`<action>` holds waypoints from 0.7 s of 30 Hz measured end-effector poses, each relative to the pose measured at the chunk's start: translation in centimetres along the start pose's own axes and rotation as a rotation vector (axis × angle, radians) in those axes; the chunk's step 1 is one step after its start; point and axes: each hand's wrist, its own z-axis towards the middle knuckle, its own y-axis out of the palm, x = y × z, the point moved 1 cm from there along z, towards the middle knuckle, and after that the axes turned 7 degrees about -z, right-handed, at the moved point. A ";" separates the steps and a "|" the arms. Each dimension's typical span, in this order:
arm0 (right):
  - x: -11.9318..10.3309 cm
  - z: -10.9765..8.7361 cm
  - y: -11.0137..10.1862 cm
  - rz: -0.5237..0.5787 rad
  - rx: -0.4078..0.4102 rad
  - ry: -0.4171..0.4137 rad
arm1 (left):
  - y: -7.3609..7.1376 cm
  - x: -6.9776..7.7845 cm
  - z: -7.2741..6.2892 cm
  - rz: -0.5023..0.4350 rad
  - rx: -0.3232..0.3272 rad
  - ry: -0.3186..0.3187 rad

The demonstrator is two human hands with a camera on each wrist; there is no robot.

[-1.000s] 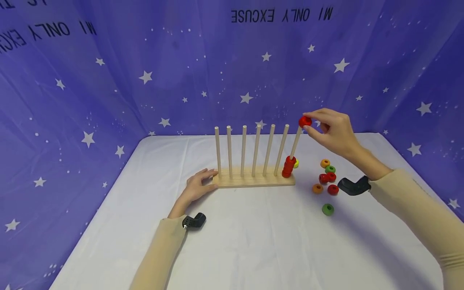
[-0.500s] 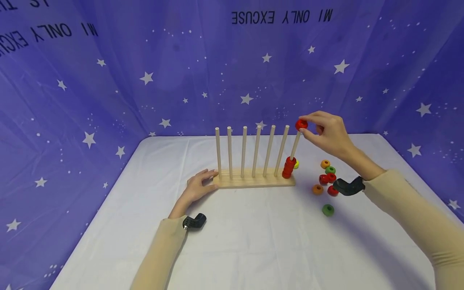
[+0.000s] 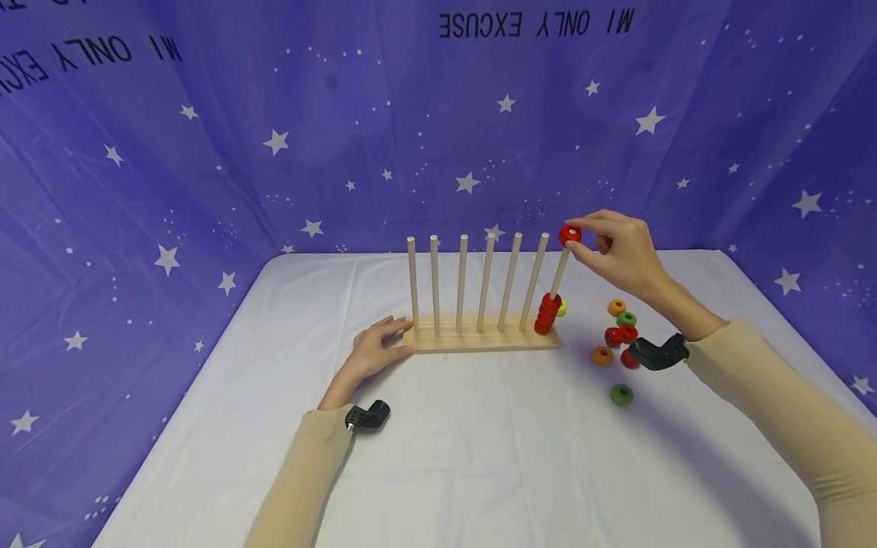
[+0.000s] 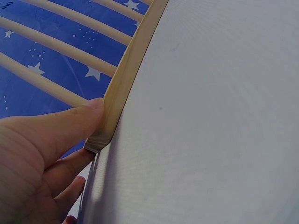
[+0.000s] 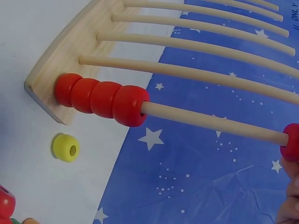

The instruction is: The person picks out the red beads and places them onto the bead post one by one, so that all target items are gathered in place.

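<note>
1. edges: wooden base (image 3: pixel 479 342) is standing crosswise on the white tabletop (image 3: pixel 445 457); its right end is stopping just past four stacked red beads (image 3: pixel 547 313).
2. open room: tabletop is spreading wide on the near side of the base; far edge is running behind the pegs, near the starry curtain (image 3: pixel 411 137).
3. right side: yellow bead (image 5: pixel 66 148) is lying near the base's right end; loose red, orange and green beads (image 3: pixel 613 337) are lying farther right, apart from the base.
4. right forearm (image 3: pixel 781 411) is reaching in from lower right, raised; right hand (image 3: pixel 620 247) is pinching a red bead (image 3: pixel 569 236) narrowly, thumb and index finger.
5. held bead is sitting around the tip of the right-end peg (image 3: pixel 559 274); bare peg is showing between it and the stack.
6. left forearm (image 3: pixel 298 479) is coming from lower left; left hand (image 3: pixel 375 352) is gripping the base's left end, thumb at the front edge.
</note>
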 end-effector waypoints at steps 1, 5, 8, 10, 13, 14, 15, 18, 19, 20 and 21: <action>0.0 -0.1 0.0 0.003 -0.006 0.009 | 0.0 0.1 0.0 0.000 -0.003 -0.001; 0.2 -0.2 0.2 0.017 -0.019 0.032 | 0.0 0.1 -0.1 -0.007 -0.007 0.002; 0.1 -0.2 0.3 0.019 -0.025 0.047 | -0.1 0.1 -0.1 -0.010 -0.005 0.007; 0.1 -0.3 0.4 0.012 -0.034 0.065 | 0.0 0.0 -0.1 -0.008 -0.003 0.007; 0.1 -0.6 0.4 0.005 -0.044 0.090 | 0.0 0.0 0.0 -0.007 -0.005 0.010; 0.2 -0.7 0.5 0.004 -0.047 0.098 | 0.0 0.0 0.0 -0.003 -0.006 0.011; 0.2 -0.7 0.5 0.006 -0.048 0.101 | 0.1 -0.1 0.0 -0.002 -0.007 0.012; 0.2 -0.7 0.7 0.032 -0.052 0.101 | 0.1 -0.1 0.1 0.004 -0.007 0.011; 0.2 -0.7 0.7 0.041 -0.053 0.102 | 0.1 -0.1 0.1 0.002 -0.006 0.010; 0.2 -0.7 0.8 0.049 -0.056 0.103 | 0.1 -0.1 0.1 0.005 -0.006 0.010; 0.3 -0.7 0.8 0.056 -0.060 0.106 | 0.1 -0.1 0.0 0.004 -0.006 0.008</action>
